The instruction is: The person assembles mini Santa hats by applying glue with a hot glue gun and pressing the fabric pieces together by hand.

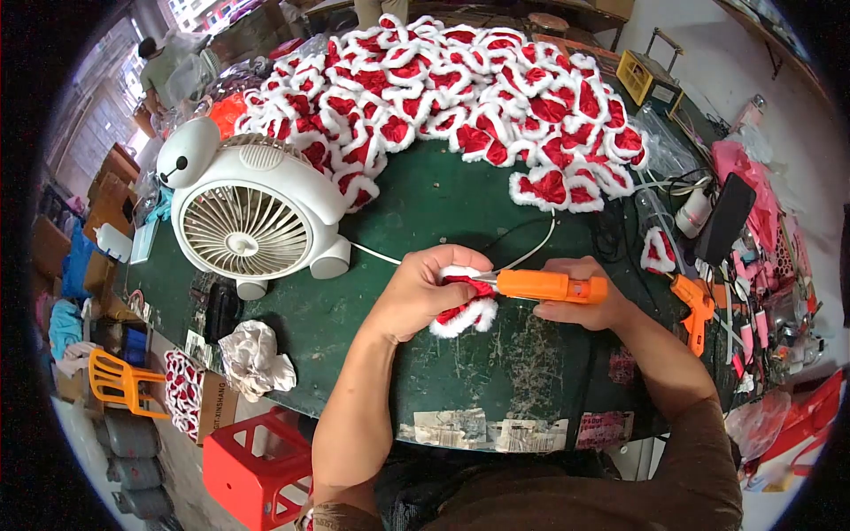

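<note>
Near the front middle of the table, my left hand (436, 294) pinches a small red fabric piece with white fluffy trim (466, 320). My right hand (580, 296) is wrapped round an orange glue gun (547, 287), which lies nearly level. Its nozzle points left and meets the red piece close to my left fingertips; whether it touches the cloth I cannot tell. A large heap of similar red and white pieces (416, 84) covers the back of the table.
A white fan (246, 232) stands at the left, its cable running behind my hands. Crumpled paper (257, 356) lies at the front left edge. On the right are a second orange glue gun (695, 311), a dark phone (726, 219) and clutter. A red stool (252, 469) stands below.
</note>
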Tool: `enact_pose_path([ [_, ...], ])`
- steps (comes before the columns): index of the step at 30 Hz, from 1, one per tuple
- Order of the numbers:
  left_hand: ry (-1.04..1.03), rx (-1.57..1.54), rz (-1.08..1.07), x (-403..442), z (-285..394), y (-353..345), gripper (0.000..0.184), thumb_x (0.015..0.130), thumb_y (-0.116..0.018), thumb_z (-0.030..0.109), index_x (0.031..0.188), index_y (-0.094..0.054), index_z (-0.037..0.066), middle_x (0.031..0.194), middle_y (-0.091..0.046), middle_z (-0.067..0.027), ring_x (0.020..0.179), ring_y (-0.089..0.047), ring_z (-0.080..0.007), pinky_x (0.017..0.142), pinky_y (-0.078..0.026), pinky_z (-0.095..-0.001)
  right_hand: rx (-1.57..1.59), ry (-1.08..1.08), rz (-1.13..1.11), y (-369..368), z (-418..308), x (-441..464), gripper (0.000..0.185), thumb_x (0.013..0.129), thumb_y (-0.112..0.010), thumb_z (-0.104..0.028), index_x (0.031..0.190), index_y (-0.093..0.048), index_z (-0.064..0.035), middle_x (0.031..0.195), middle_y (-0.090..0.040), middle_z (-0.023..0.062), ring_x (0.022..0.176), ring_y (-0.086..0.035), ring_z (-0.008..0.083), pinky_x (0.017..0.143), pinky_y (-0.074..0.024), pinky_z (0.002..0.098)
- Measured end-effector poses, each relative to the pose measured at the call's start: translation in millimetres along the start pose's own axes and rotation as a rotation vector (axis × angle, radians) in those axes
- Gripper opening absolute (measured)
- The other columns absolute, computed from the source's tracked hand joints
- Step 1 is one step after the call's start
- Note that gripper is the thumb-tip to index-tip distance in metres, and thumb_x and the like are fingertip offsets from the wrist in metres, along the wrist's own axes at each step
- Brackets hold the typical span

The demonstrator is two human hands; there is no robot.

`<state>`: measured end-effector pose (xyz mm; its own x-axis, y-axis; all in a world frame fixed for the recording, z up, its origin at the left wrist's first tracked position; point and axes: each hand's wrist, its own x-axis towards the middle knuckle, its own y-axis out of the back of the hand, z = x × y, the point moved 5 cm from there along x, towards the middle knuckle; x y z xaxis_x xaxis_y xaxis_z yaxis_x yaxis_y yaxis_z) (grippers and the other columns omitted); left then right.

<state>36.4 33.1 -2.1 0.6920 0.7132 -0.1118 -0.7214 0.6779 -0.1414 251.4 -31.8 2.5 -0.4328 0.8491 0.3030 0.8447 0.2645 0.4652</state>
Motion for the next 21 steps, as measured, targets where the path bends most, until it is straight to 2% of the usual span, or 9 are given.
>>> enact_pose_path([
  [3, 0.002, 0.032, 0.020, 0.2, -1.0, 2.6, 0.033, 0.080, -0.058, -0.012, 0.111, -0.065, -0.001, 0.093, -0.071, -0.0051, 0.076, -0.063, -0.0055, 0.065, -0.050, -0.0205, -0.005, -0.012, 0.006, -1.1, -0.1, 4.4, 0.016, 0.078, -0.077, -0.004, 0.084, -0.063, -0.0007, 0.073, -0.058, 0.0064, 0.064, -0.056, 0.0186, 0.058, -0.0420, 0.0312],
  [5, -0.008, 0.047, 0.028, -0.5, -0.9, 3.6, 0.033, 0.080, -0.058, -0.012, 0.111, -0.065, -0.001, 0.093, -0.071, -0.0052, 0.075, -0.062, -0.0053, 0.065, -0.050, -0.0204, -0.008, -0.042, 0.035, -0.8, 2.0, 4.3, 0.024, 0.079, -0.081, -0.022, 0.086, -0.067, -0.0033, 0.070, -0.062, 0.0035, 0.061, -0.061, 0.0155, 0.056, -0.0468, 0.0288],
  [21, -0.024, 0.056, 0.022, 0.3, -5.8, 9.9, 0.034, 0.080, -0.059, -0.012, 0.111, -0.065, -0.001, 0.095, -0.071, -0.0060, 0.077, -0.064, -0.0064, 0.066, -0.052, -0.0213, -0.051, -0.051, 0.041, -2.5, 3.0, 3.1, 0.025, 0.080, -0.081, -0.024, 0.083, -0.067, -0.0037, 0.063, -0.060, 0.0019, 0.055, -0.058, 0.0126, 0.053, -0.0442, 0.0280],
])
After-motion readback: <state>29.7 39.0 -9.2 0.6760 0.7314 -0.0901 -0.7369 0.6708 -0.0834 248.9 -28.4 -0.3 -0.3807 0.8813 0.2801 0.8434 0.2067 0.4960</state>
